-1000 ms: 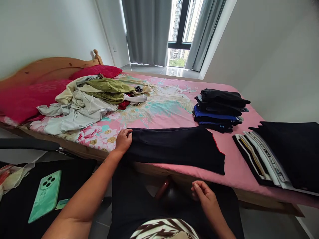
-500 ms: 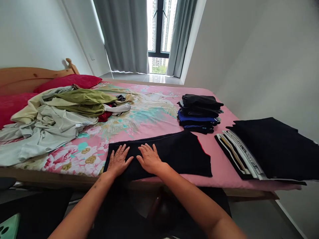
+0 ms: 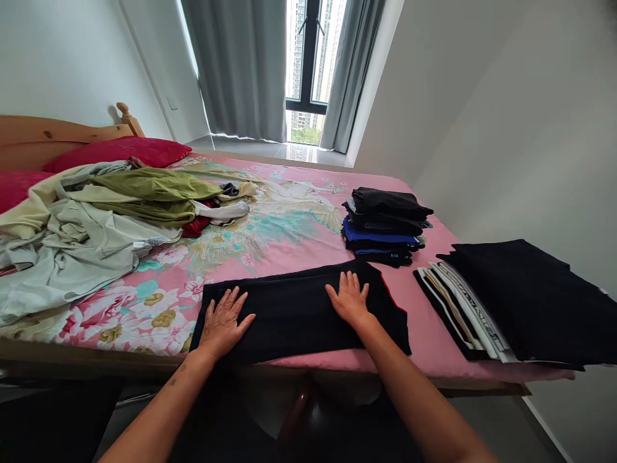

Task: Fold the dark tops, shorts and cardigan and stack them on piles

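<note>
A dark garment, folded lengthwise and with a red edge at its right end, lies flat along the front of the bed; it looks like a pair of trousers [image 3: 289,315]. My left hand [image 3: 224,323] rests palm down on its left end, fingers spread. Toward its right end, my right hand [image 3: 349,298] lies flat on the cloth with the fingers apart. Neither hand grips anything. The fabric under both palms is hidden.
Beyond the garment's right end stands a stack of folded dark and blue clothes [image 3: 385,225]. A wider pile of folded clothes [image 3: 525,302] lies at the bed's right edge. Loose rumpled clothes [image 3: 96,225] and red pillows [image 3: 120,152] cover the left side of the bed [image 3: 299,254].
My right hand has slid right along the garment, away from my left hand, which stays at the left end. The view has shifted slightly.
</note>
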Action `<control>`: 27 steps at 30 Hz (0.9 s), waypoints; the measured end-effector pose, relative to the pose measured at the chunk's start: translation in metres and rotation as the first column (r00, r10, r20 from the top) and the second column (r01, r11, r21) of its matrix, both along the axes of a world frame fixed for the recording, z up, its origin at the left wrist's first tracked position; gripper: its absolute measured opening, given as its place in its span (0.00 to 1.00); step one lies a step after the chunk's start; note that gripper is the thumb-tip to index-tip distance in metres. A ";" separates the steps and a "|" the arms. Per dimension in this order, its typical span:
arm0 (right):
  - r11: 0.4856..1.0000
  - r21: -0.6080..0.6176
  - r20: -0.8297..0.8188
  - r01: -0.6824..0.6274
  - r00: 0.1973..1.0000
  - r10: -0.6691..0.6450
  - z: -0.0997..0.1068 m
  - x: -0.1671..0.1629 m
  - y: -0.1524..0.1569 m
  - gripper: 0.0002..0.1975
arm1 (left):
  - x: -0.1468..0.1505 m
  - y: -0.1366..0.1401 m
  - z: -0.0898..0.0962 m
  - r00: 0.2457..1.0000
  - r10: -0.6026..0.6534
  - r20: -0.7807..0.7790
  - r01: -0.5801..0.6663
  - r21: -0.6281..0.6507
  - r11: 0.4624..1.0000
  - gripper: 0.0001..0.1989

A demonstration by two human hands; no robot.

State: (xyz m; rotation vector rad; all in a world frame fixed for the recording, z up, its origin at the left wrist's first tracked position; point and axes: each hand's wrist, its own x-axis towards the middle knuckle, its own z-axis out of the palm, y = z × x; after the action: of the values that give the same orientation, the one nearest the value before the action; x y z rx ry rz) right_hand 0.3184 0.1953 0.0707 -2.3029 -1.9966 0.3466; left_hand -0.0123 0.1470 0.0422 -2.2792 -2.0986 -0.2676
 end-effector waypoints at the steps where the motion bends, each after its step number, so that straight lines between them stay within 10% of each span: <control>1: 0.999 0.029 -0.002 -0.044 0.999 0.044 0.006 -0.009 0.002 0.38 | 0.000 0.001 0.003 1.000 0.005 0.000 -0.005 -0.018 1.000 0.31; 8: 0.987 0.029 -0.074 -0.160 0.984 0.162 0.013 -0.036 0.028 0.36 | 0.003 0.020 0.034 0.998 0.058 -0.033 -0.060 -0.060 0.996 0.27; 15: 0.995 -0.056 -0.061 0.082 0.995 -0.085 -0.030 0.013 0.044 0.40 | 0.005 0.014 0.005 0.994 0.106 -0.039 -0.108 -0.043 0.993 0.33; 21: 0.992 -0.091 -0.007 0.090 0.996 -0.091 -0.013 0.000 0.040 0.40 | 0.006 0.012 0.008 0.995 0.096 0.000 -0.096 -0.067 0.993 0.33; 27: 0.954 0.143 0.066 -0.264 0.964 0.257 0.000 -0.052 0.013 0.33 | 0.004 0.009 0.009 0.995 0.098 0.015 -0.096 -0.082 0.992 0.34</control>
State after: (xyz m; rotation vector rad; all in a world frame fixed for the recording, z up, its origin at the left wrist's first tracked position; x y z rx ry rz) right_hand 0.2660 0.2080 0.0705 -1.9794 -2.2693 0.1507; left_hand -0.0078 0.1559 0.0509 -2.2163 -2.2620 -0.2056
